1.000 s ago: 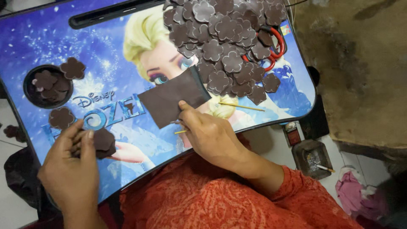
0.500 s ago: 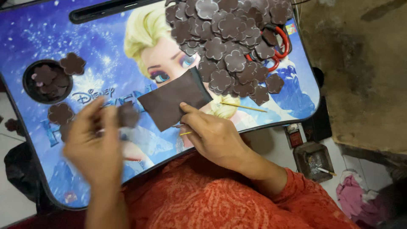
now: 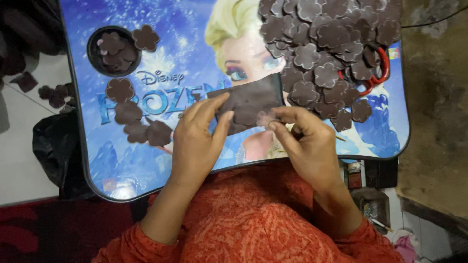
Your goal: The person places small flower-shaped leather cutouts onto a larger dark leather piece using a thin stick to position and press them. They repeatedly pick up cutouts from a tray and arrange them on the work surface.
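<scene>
A dark brown rectangular sheet lies on a blue printed lap table. My left hand presses its fingertips on the sheet's left end. My right hand pinches the sheet's lower right edge between thumb and fingers. A heap of brown flower-shaped cutouts covers the table's upper right, just beyond the sheet. Several single flower cutouts lie in a line left of my left hand.
A round recess in the table's upper left holds more flower cutouts. A red ring-shaped handle pokes out under the heap. A black bag sits on the floor to the left, small items to the lower right.
My left hand has set its flower cutout down on the left and moved right onto the brown sheet. My right hand now pinches the sheet's edge.
</scene>
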Tool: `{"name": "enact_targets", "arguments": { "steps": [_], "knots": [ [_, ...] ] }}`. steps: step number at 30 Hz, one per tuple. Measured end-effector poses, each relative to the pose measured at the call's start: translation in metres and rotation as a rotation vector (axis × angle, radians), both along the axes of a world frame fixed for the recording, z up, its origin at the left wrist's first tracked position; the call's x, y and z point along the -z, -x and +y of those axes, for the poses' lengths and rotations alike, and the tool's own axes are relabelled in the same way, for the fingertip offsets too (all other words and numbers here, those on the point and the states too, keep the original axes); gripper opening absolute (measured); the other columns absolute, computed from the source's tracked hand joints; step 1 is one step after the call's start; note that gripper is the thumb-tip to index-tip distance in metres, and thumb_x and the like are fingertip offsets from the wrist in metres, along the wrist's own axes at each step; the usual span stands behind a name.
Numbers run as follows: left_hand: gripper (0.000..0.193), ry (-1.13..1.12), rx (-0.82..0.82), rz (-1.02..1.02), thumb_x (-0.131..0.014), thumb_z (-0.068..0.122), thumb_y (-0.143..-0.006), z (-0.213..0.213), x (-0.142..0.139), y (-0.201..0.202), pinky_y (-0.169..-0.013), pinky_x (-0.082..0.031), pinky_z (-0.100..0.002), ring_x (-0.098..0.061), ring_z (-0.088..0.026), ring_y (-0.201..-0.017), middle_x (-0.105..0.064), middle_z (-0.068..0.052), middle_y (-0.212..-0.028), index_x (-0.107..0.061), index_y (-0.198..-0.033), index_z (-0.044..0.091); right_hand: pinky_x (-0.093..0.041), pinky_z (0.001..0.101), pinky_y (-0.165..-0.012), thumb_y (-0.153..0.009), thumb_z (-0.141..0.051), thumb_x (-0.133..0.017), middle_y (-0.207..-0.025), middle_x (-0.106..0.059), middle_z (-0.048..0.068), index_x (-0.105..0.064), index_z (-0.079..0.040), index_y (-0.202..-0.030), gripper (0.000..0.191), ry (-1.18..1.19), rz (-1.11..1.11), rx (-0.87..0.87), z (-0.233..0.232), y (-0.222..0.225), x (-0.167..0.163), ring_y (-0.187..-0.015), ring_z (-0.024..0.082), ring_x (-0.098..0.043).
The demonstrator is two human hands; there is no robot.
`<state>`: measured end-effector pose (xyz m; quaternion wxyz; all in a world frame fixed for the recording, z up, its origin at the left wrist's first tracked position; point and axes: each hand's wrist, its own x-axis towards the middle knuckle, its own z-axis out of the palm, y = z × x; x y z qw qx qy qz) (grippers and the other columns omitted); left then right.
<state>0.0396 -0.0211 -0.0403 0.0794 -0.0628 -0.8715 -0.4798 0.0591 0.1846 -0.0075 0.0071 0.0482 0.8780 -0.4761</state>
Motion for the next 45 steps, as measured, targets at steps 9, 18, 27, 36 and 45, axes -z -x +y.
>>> {"name": "enact_targets", "arguments": {
  "steps": [9, 18, 27, 36, 45],
  "knots": [
    [0.042, 0.264, 0.108, 0.125, -0.083, 0.032, -0.082, -0.015, 0.003, 0.003, -0.095, -0.045, -0.047, -0.054, -0.032, -0.125, -0.063, -0.007, -0.133, -0.074, -0.118, 0.013, -0.047, 0.0203, -0.060, -0.098, -0.003, -0.072, -0.084, -0.073, 0.004, -0.074, 0.000, -0.113, 0.015, 0.033, 0.039, -0.074, -0.022, 0.024, 0.008, -0.072, 0.001, -0.057],
    [0.042, 0.258, 0.102, 0.125, -0.085, 0.036, -0.080, -0.028, 0.008, 0.004, -0.093, -0.046, -0.049, -0.056, -0.030, -0.123, -0.065, -0.006, -0.129, -0.074, -0.113, 0.011, -0.045, 0.0224, -0.058, -0.095, -0.003, -0.077, -0.085, -0.075, 0.007, -0.076, 0.000, -0.110, 0.016, -0.067, -0.041, 0.023, -0.028, 0.035, 0.006, -0.068, 0.005, -0.054],
    [0.042, 0.255, 0.099, 0.127, -0.086, 0.035, -0.080, -0.032, 0.011, 0.005, -0.095, -0.046, -0.048, -0.056, -0.029, -0.124, -0.065, -0.005, -0.131, -0.074, -0.112, 0.011, -0.056, 0.0207, -0.069, -0.091, -0.002, -0.077, -0.090, -0.078, 0.004, -0.073, 0.001, -0.108, 0.018, 0.001, -0.031, -0.134, -0.047, 0.040, 0.014, -0.080, 0.003, -0.068],
    [0.049, 0.132, 0.152, 0.113, -0.088, 0.028, -0.078, -0.041, 0.018, 0.009, -0.106, -0.045, -0.045, -0.056, -0.031, -0.126, -0.065, -0.007, -0.133, -0.073, -0.119, 0.007, -0.055, 0.0244, -0.062, -0.090, -0.010, -0.080, -0.088, -0.078, 0.008, -0.077, -0.004, -0.105, 0.017, -0.221, 0.046, -0.144, -0.054, 0.041, 0.011, -0.070, 0.009, -0.071],
    [0.047, 0.121, 0.144, 0.098, -0.088, 0.028, -0.079, -0.043, 0.019, 0.011, -0.104, -0.045, -0.044, -0.056, -0.031, -0.126, -0.066, -0.007, -0.131, -0.073, -0.118, 0.008, -0.056, 0.0249, -0.063, -0.090, -0.009, -0.081, -0.091, -0.078, 0.011, -0.076, -0.002, -0.106, 0.018, -0.236, 0.104, -0.194, -0.055, 0.045, 0.012, -0.072, 0.010, -0.073]
  ]
}}
